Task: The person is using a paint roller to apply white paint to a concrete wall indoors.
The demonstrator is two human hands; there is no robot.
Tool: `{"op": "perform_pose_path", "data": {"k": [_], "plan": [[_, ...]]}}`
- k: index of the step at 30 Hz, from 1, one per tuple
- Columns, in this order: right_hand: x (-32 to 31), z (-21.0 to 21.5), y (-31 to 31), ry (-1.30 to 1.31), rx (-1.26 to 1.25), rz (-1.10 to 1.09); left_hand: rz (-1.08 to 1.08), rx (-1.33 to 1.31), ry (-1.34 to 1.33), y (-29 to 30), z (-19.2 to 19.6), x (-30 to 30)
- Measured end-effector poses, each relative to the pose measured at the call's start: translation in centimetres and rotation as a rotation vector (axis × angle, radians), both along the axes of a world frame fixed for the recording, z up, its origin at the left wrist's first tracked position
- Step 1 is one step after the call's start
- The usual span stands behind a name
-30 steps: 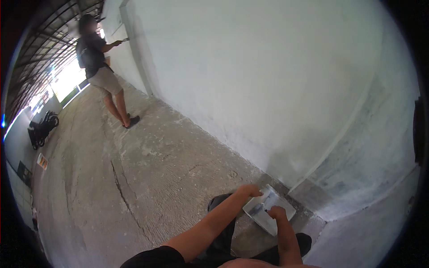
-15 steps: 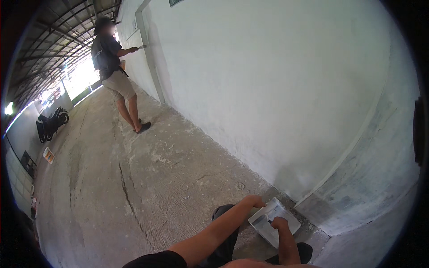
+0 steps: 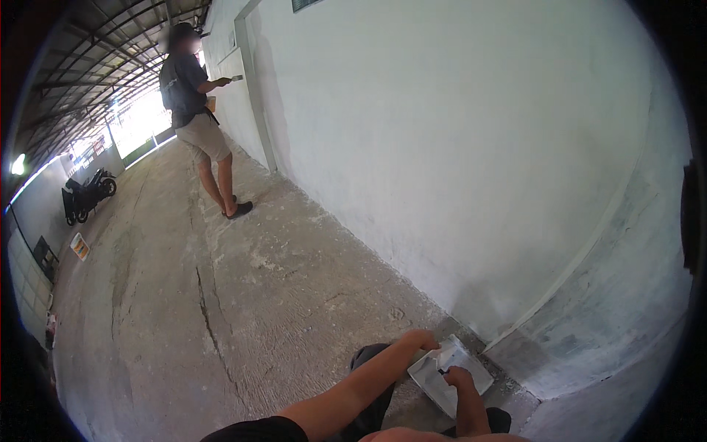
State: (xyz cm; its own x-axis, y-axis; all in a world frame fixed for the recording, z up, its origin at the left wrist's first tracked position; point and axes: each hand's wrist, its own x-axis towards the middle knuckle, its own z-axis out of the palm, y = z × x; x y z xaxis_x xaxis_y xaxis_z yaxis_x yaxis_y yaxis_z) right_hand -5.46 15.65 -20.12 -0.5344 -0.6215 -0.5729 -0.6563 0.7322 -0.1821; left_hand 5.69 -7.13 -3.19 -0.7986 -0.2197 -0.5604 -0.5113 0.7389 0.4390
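A white paint tray (image 3: 471, 376) lies on the concrete floor at the lower right, close to the wall's foot. My left hand (image 3: 422, 339) is closed on the tray's far left edge, its fingertips partly hidden. Over the tray, my right hand (image 3: 458, 377) grips a paintbrush by its dark handle (image 3: 443, 372). The brush's pale head points toward the tray's far left side, near my left hand; its bristles are hard to tell from the white paint.
The white wall (image 3: 442, 147) runs along the right, with a greyer patchy section (image 3: 589, 317) near the corner. Farther off, another person (image 3: 193, 110) holds a brush (image 3: 236, 78) by the wall. A motorcycle (image 3: 90, 195) and a bucket (image 3: 79, 247) are at the left.
My right hand has shifted slightly down in the tray, and the brush head has swung toward the far left side. The left hand stays at the edge. The whole view has turned slightly.
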Motion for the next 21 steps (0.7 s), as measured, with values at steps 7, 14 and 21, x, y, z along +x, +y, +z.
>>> {"op": "perform_pose_path", "data": {"k": [7, 14, 21], "plan": [[-0.9, 1.9, -0.8, -0.092, 0.068, -0.020, 0.011, -0.004, -0.083, -0.1, 1.2, 0.1], [-1.1, -1.1, -0.6, -0.009, 0.045, 0.050, 0.013, 0.004, -0.038, -0.4, -1.3, -0.6], [-0.9, -1.1, -0.6, 0.011, 0.060, 0.014, 0.011, -0.006, -0.034, -0.4, -1.5, -0.7]]}}
